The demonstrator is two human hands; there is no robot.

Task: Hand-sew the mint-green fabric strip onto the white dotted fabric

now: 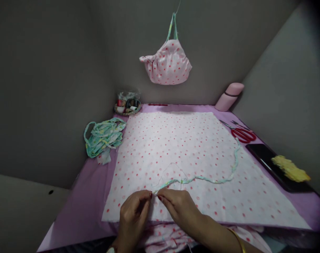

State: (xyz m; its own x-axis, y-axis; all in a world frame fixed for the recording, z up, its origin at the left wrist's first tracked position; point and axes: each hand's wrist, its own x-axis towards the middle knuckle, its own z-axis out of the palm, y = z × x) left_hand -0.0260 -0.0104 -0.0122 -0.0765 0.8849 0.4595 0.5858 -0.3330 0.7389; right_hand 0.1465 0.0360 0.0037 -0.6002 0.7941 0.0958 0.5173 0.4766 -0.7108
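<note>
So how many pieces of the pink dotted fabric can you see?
3: the pink dotted sheet spread on the table, the pink dotted bag hanging on the wall, and bunched dotted fabric under the hands; more may be hidden.

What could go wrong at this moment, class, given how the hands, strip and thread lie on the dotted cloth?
The loose thread loops near the fingertips and might tangle or knot. The long strip trails toward the scissors and may snag there. Both the left hand and right hand pinch the strip's end, so a tug could wrinkle the cloth.

hands, left (135, 211) and right (175, 203), pinching mint strip (202, 179) on dotted fabric (191, 147)
</note>
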